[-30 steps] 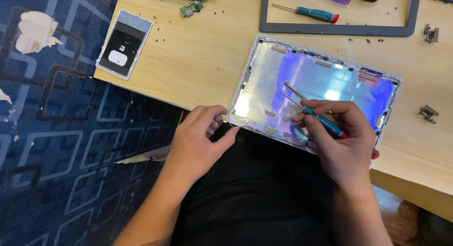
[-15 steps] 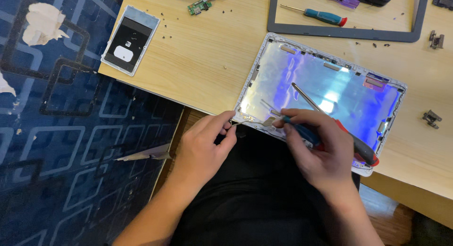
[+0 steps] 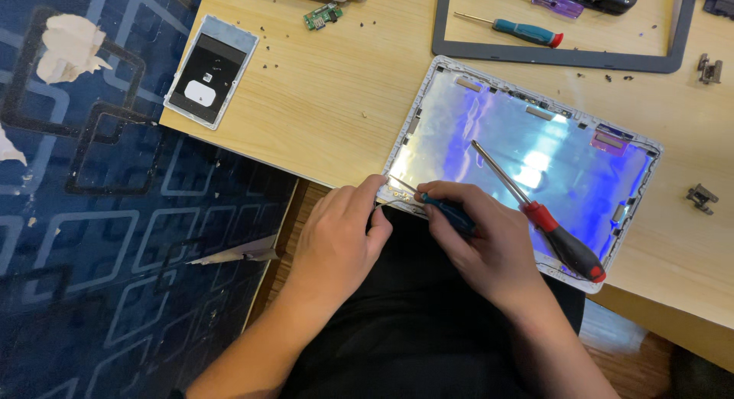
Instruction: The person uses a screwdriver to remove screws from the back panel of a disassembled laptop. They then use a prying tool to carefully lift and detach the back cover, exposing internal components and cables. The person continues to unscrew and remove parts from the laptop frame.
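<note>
The shiny, foil-lined laptop lid shell overhangs the wooden tabletop edge, its near corner hidden by the left hand pinching it and the right hand gripping a blue-handled screwdriver, a red-and-black screwdriver lying inside.

Repair workshop, screwdrivers, loose screws, circuit board

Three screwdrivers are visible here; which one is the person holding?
The blue-handled screwdriver in the right hand, at the shiny cover's near corner. The red-and-black screwdriver lies loose on that cover; the teal screwdriver lies farther back.
</note>
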